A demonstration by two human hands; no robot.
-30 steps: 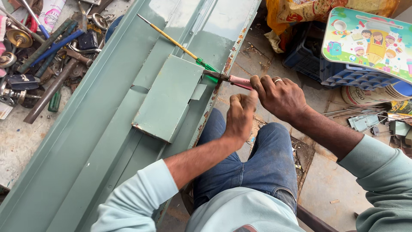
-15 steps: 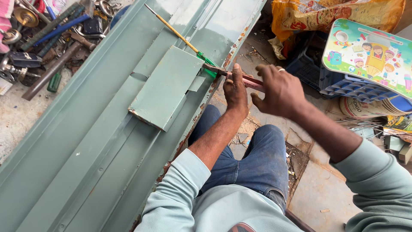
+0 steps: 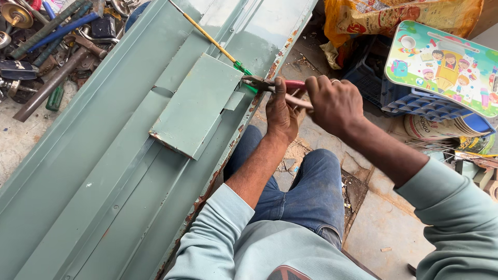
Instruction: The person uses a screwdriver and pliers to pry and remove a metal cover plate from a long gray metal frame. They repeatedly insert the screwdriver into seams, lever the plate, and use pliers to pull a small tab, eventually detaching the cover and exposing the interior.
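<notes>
At rusty edge of green metal panel (image 3: 104, 171), right hand (image 3: 337, 103) clenches red-handled pliers (image 3: 275, 85), long axis pointing left w/ nose at small tab (image 3: 234, 100), left hand (image 3: 282, 111) nearer, fingers curled bracing under them.

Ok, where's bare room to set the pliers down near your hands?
Free: the long panel below the raised flat plate, and bare floor right of the knee. Crowded: the tool pile top left, the crate and bags top right.
</notes>
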